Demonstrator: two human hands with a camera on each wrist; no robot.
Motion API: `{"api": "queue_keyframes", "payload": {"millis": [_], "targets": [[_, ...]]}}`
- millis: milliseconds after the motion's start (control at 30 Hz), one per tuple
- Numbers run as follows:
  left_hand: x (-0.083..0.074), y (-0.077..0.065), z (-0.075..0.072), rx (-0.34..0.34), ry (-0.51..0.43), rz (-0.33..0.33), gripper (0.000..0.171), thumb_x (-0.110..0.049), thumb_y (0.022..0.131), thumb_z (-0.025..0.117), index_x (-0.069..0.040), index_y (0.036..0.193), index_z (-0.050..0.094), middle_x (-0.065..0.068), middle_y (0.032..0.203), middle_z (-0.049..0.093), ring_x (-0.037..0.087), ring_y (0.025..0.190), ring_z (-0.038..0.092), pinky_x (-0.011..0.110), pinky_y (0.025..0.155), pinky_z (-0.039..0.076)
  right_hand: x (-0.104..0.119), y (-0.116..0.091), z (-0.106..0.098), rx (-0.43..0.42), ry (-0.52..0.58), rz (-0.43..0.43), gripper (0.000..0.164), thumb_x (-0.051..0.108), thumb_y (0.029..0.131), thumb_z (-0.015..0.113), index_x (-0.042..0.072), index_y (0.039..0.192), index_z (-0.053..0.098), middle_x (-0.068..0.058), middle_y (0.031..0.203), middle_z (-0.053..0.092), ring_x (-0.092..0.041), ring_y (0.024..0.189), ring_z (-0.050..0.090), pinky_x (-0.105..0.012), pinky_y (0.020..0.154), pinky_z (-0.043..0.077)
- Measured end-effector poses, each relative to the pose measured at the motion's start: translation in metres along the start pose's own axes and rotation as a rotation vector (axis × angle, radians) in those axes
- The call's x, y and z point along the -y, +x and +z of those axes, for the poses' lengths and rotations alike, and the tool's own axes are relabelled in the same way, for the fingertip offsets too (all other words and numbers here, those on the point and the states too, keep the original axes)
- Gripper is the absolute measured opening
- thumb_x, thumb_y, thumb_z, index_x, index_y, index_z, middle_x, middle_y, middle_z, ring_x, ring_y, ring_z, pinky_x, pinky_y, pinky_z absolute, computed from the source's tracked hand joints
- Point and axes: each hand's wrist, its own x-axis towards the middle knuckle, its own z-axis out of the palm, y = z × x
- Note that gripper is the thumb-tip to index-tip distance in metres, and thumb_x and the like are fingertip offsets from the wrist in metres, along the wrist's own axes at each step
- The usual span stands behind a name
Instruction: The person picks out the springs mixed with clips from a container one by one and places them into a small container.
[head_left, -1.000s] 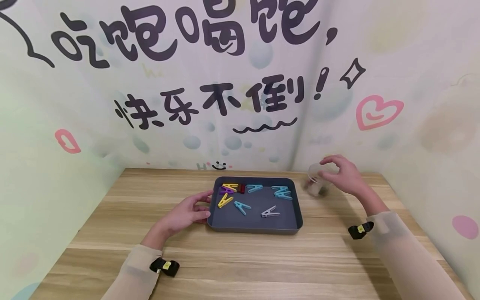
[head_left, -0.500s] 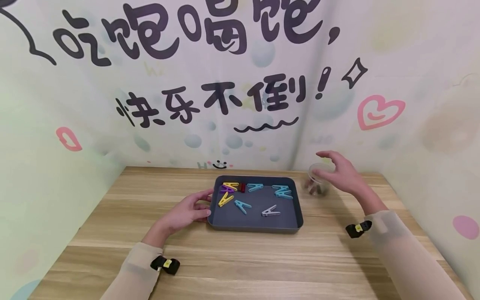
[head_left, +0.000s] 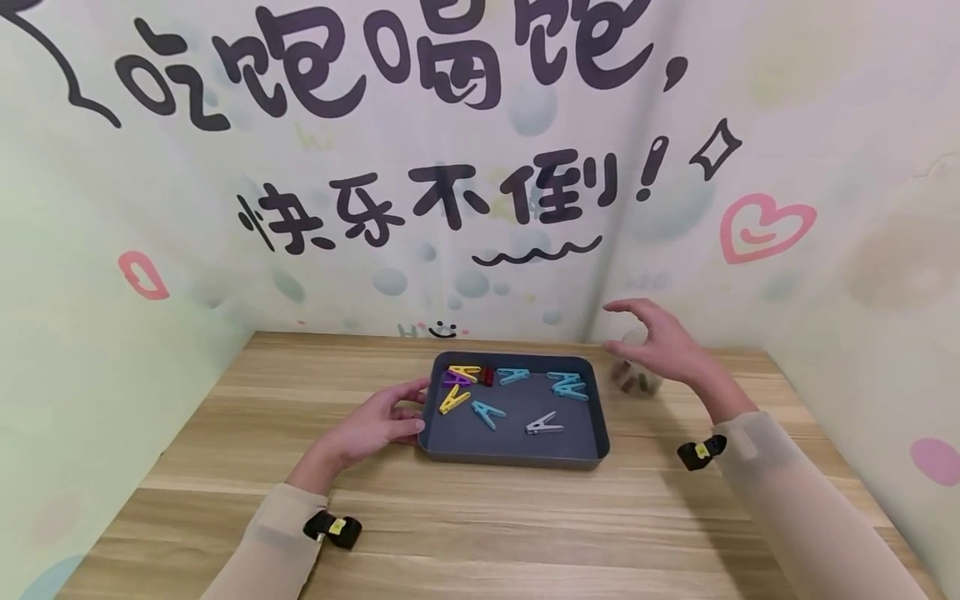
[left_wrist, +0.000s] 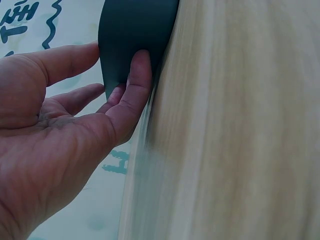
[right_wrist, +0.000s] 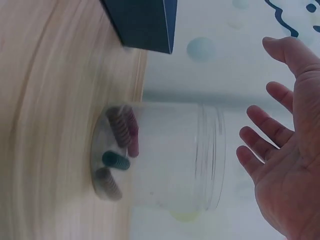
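My left hand [head_left: 377, 423] rests its fingertips against the left wall of a dark grey tray [head_left: 510, 458]; the left wrist view shows them on the tray's side [left_wrist: 135, 30]. Plastic clothespins lie in the tray: yellow ones [head_left: 453, 400], a purple one [head_left: 455, 379], several blue ones [head_left: 488, 414] and a pale grey one [head_left: 543, 423]. Beside a yellow one is a small dark red piece [head_left: 487, 377]. My right hand [head_left: 663, 343] hovers empty over a clear jar [head_left: 636, 385], fingers spread apart. Small ridged pieces [right_wrist: 118, 126], brown, pink and green, lie at the jar's bottom [right_wrist: 165, 155].
The wooden table [head_left: 480, 533] runs back to a printed wall cloth [head_left: 420, 275]. Side walls [head_left: 75, 375] stand close on the left and right. The jar stands just right of the tray's back corner.
My right hand has opened wider and shifted left and slightly up over the jar. The left hand stays at the tray, and the clothespins have not moved.
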Motion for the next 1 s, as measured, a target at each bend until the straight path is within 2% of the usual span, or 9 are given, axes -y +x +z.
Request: {"api": "queue_keyframes", "payload": {"millis": [333, 600, 767, 1000], "targets": [[0.0, -0.001, 0.0, -0.006, 0.0, 0.002, 0.069, 0.001, 0.106, 0.059, 0.0, 0.167, 0.026, 0.028, 0.153, 0.043, 0.04, 0.131, 0.059, 0.044, 0.097, 0.06, 0.019, 0.021, 0.011, 0.067, -0.008, -0.15, 0.054, 0.02, 0.094, 0.082, 0.008, 0.143, 0.063, -0.011, 0.147, 0.058, -0.036, 0.14, 0.05, -0.061, 0.117, 0.038], [-0.001, 0.001, 0.001, -0.005, -0.004, 0.002, 0.069, 0.002, 0.106, 0.059, 0.0, 0.167, 0.026, 0.028, 0.153, 0.043, 0.04, 0.131, 0.059, 0.043, 0.096, 0.061, 0.038, 0.043, 0.021, 0.157, -0.035, -0.241, 0.043, 0.016, 0.093, 0.082, 0.011, 0.134, 0.069, -0.007, 0.138, 0.064, -0.035, 0.132, 0.055, -0.056, 0.113, 0.044], [0.0, 0.002, 0.001, 0.0, -0.016, 0.004, 0.069, 0.003, 0.106, 0.058, 0.001, 0.167, 0.026, 0.029, 0.153, 0.042, 0.041, 0.131, 0.059, 0.043, 0.096, 0.061, 0.05, 0.056, 0.027, 0.212, -0.056, -0.285, 0.036, 0.013, 0.093, 0.081, 0.014, 0.128, 0.073, -0.006, 0.135, 0.064, -0.035, 0.13, 0.055, -0.056, 0.111, 0.045], [0.001, 0.001, 0.001, -0.003, -0.013, 0.008, 0.069, 0.003, 0.105, 0.059, 0.0, 0.166, 0.027, 0.029, 0.153, 0.043, 0.041, 0.13, 0.059, 0.043, 0.095, 0.061, 0.063, 0.073, 0.039, 0.283, -0.118, -0.288, 0.029, 0.014, 0.092, 0.081, 0.02, 0.119, 0.077, -0.009, 0.139, 0.063, -0.031, 0.131, 0.053, -0.054, 0.111, 0.046]]}}
